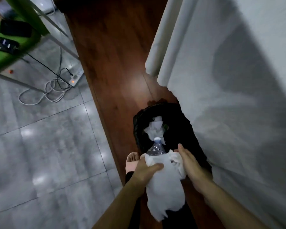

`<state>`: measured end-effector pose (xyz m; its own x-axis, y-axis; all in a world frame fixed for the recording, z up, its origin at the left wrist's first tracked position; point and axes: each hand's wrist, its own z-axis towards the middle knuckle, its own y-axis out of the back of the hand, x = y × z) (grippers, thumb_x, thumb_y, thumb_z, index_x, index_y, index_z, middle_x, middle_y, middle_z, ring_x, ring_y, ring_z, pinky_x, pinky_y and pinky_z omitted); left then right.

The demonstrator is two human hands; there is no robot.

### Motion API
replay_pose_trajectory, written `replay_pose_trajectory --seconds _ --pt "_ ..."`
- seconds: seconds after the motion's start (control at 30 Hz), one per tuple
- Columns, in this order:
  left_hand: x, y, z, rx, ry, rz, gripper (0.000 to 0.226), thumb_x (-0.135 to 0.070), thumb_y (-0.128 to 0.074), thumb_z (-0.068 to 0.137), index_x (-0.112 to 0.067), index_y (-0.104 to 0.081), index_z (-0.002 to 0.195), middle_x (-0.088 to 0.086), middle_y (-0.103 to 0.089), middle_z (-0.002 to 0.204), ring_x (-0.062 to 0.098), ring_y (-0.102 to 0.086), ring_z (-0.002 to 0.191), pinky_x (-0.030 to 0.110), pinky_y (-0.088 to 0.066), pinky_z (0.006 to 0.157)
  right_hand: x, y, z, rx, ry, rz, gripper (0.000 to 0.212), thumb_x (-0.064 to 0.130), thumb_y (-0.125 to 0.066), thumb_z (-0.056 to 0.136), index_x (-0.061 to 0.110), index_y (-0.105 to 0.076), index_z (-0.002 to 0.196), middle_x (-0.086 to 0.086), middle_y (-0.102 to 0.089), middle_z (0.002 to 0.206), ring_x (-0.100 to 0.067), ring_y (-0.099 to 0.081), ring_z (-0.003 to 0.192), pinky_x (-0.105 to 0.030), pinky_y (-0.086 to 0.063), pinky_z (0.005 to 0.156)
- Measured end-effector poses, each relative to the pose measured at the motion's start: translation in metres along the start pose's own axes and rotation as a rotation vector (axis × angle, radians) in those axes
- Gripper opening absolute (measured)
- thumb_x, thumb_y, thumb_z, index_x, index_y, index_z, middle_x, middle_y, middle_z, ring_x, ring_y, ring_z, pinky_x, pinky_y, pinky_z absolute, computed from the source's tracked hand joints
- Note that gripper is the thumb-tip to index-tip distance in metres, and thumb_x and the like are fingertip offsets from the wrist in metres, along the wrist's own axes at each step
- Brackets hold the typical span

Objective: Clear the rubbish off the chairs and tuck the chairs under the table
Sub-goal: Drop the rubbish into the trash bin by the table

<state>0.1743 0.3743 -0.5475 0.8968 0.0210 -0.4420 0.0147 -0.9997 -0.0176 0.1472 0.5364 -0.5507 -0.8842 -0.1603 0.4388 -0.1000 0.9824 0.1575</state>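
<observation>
Just beyond left hand (145, 171): black bin (139, 129). I grip white bag (165, 187); right hand (188, 164) flat, steadying. Tip plastic bottle (156, 148) squarely over opening.

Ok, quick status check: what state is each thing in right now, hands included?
White bag: held over the bin, mouth tipped toward it.
Plastic bottle: capped, sticking neck-first out of the bag.
Black bin: open, lined, crumpled paper inside.
Left hand: grips the bag's edge.
Right hand: fingers straight, flat against the bag's side.
Power strip: on the floor, switch lit.
</observation>
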Motion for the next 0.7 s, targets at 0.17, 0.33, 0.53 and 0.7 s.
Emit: replay_pose_trajectory --seconds 0.17,0.33,0.53,0.7 --pt "-0.007 0.015 0.059 -0.078 -0.022 0.063 0.047 -0.017 -0.079 0.074 -0.008 -0.052 0.111 0.015 -0.067 0.110 0.023 -0.067 0.094 0.037 -0.058 0.082 -0.007 -0.028 0.060 -0.060 0.041 -0.067 0.031 0.039 -0.046 0.096 0.014 -0.064 0.097 -0.012 -0.069 0.101 -0.027 -0.064 0.095 -0.041 -0.050 0.091" --pt "-0.045 0.017 0.100 -0.002 -0.065 0.139 0.061 -0.033 -0.078 0.073 -0.010 -0.055 0.124 0.011 -0.067 0.118 0.025 -0.067 0.104 0.044 -0.056 0.092 0.011 -0.025 0.083 -0.065 0.126 -0.102 0.026 0.035 -0.050 0.094 0.021 -0.065 0.111 -0.002 -0.068 0.105 -0.020 -0.062 0.099 -0.035 -0.048 0.092" --pt "-0.068 0.008 0.115 0.015 -0.039 0.336 0.071 -0.032 -0.068 0.087 -0.013 -0.031 0.145 0.008 -0.046 0.133 0.028 -0.051 0.123 0.043 -0.048 0.099 0.022 -0.009 0.091 -0.059 0.134 -0.197 0.034 0.032 -0.051 0.094 0.019 -0.060 0.124 -0.003 -0.063 0.124 -0.021 -0.057 0.115 -0.040 -0.043 0.105" --pt "-0.056 0.003 0.117 0.010 -0.053 0.460 0.035 -0.022 -0.062 0.091 -0.009 -0.054 0.123 0.013 -0.061 0.113 0.028 -0.062 0.108 0.044 -0.050 0.099 0.026 -0.011 0.094 -0.004 0.196 -0.285 0.033 0.022 -0.052 0.095 0.016 -0.059 0.126 -0.005 -0.059 0.131 -0.019 -0.053 0.122 -0.025 -0.039 0.100"
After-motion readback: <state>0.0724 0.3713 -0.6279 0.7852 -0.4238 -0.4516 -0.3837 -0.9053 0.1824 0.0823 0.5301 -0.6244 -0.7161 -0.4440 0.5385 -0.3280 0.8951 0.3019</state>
